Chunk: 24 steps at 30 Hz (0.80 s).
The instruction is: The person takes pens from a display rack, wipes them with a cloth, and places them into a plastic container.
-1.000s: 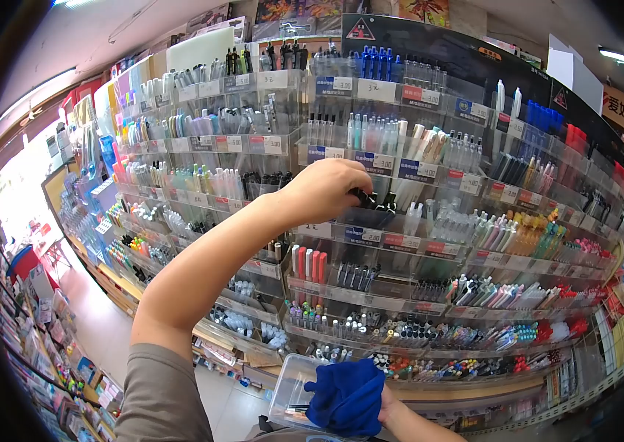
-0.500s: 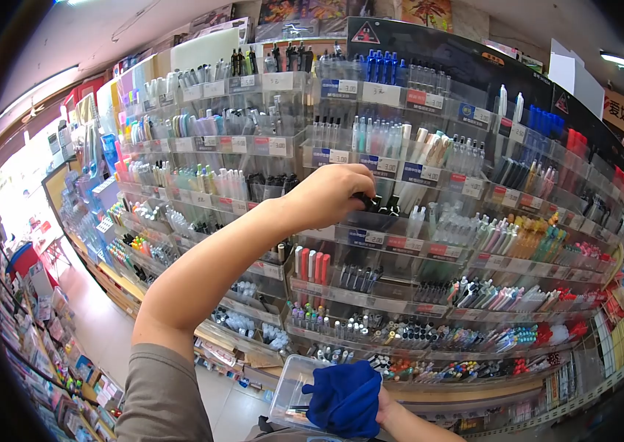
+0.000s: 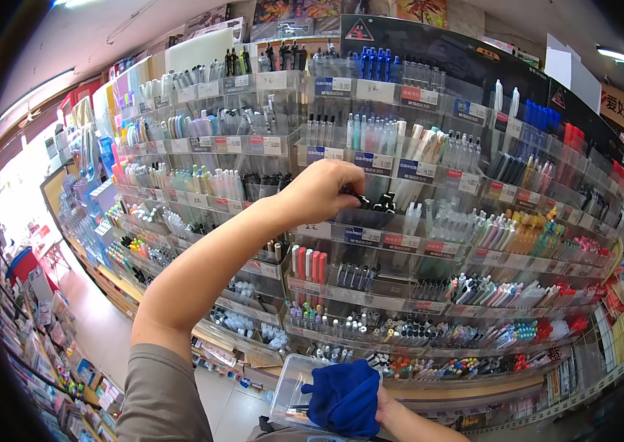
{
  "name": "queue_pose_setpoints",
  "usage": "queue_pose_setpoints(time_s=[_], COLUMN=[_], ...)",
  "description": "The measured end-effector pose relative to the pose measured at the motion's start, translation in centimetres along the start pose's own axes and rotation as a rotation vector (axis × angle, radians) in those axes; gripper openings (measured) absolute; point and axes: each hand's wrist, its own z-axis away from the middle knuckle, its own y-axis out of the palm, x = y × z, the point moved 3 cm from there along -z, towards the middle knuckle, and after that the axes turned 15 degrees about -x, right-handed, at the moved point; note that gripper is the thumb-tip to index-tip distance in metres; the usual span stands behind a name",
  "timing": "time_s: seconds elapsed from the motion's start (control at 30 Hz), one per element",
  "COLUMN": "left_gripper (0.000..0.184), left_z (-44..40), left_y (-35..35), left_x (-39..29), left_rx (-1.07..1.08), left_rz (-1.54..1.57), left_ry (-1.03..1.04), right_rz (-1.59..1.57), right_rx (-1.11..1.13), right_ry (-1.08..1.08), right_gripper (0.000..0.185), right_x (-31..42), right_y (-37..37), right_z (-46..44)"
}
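Observation:
My left hand point(image 3: 331, 190) reaches into a clear compartment on the middle tier of the pen rack, fingers curled in a pinch on black pens point(image 3: 360, 200). Fingers hide most of those pens, so I cannot tell how many are held. More black pens point(image 3: 384, 202) stand just to the right. Low in front of me, my right hand point(image 3: 383, 404) grips a blue cloth point(image 3: 343, 400). The cloth lies over the right part of a clear plastic box point(image 3: 286, 379), in which a few thin pens or sticks point(image 3: 298, 409) show. Whether the right hand also supports the box is hidden.
A curved rack of clear tiers point(image 3: 371, 300) packed with pens fills the view, with price labels point(image 3: 363, 234) along its edges. Red and white markers point(image 3: 308, 263) stand below my left hand. An aisle floor point(image 3: 98, 306) lies left, beside another stocked shelf point(image 3: 21, 339).
My left hand has shifted slightly left and down at the black pens, its fingers still closed. The cloth, box and right hand look almost unchanged.

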Motion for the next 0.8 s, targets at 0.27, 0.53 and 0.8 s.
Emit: queue_pose_setpoints(time_s=[0.27,0.53,0.8], left_gripper=[0.016,0.017,0.014], left_z=[-1.3,-1.5,-1.8], left_y=[-0.4,-0.1,-1.9], left_x=[-0.6,-0.6,-0.2], left_rx=[0.189,0.31,0.054], left_rz=[-0.051,-0.076,-0.103], left_ry=[-0.023,0.074,0.151], right_rz=[-0.045,-0.244,0.015], right_rx=[0.036,0.339,0.026], right_ry=[0.03,0.115,-0.033], right_gripper=[0.061,0.051,0.055], right_x=[-0.4,-0.7,-0.1], right_y=[-0.5,-1.4,-0.7], right_z=[-0.5,-1.5,-0.3])
